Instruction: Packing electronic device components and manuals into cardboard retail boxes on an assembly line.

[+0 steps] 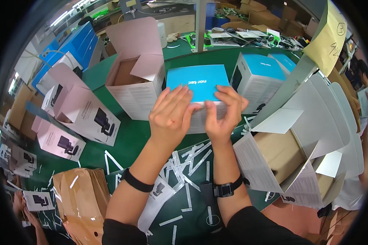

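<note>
Blue-topped box (pixel 200 73) on desk (pixel 135 136), beneath both hands. Left hand (pixel 169 112): open, fingers extended, thumb apart, touching top's left. Right hand (pixel 225 111): fingers bent, thumb apart, touching top's right.

We list the following about the green table (pixel 133 139). At its far side we note a tall open box (pixel 145 98), flap raised. At its far right we find a closed box (pixel 259 75) with a blue lid. On its left we record a white box (pixel 65 145) printed with a dark device. At its right edge we see an open box (pixel 249 159), brown inside. Loose paper strips (pixel 188 167) lie scattered over its near part, and by its near left we note a creased brown carton (pixel 79 192). Beyond its far edge we observe a white bottle (pixel 162 34). A yellow paper (pixel 327 41) hangs above its right side.
</note>
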`<state>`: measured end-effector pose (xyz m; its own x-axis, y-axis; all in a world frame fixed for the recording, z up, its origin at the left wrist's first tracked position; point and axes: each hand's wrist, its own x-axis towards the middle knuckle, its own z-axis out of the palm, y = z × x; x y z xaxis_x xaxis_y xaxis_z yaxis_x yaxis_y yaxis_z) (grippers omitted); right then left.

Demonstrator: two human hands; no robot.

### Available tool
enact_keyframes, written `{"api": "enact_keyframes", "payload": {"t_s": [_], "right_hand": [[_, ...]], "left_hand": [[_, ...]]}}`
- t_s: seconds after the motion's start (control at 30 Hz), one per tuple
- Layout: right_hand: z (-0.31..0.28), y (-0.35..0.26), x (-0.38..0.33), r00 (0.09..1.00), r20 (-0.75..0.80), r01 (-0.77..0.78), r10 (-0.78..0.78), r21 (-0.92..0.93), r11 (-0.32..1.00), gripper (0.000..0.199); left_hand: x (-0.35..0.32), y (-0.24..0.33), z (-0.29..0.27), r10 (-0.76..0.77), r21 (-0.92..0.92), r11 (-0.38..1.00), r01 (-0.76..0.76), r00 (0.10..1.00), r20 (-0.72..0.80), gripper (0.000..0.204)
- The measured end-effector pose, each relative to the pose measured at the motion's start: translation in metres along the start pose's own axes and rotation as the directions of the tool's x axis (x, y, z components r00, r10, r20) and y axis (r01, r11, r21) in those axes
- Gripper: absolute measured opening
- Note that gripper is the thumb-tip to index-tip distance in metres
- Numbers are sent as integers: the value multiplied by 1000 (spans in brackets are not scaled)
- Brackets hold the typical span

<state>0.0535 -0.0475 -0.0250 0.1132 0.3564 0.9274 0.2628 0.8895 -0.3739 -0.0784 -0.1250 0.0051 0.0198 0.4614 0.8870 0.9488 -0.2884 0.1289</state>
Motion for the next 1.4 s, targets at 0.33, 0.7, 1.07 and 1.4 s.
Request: {"api": "enact_keyframes", "payload": {"t_s": [0.33,0.7,1.07,1.4], "right_hand": [[1,-2,-6,965,-109,-246,237,-70,967,13],[106,-130,37,876,460,216,-146,-102,971,34],[71,-100,23,877,479,85,-52,-47,995,24],[15,-111,50,740,671,-137,44,86,987,27]], "left_hand": [[16,19,-20,-228,-362,881,304,944,237,36],[-119,159,-225,-761,624,648,437,415,499,74],[-127,128,-253,-756,511,648,565,559,340,34],[30,64,-191,-705,-550,669,499,661,-257,44]]}}
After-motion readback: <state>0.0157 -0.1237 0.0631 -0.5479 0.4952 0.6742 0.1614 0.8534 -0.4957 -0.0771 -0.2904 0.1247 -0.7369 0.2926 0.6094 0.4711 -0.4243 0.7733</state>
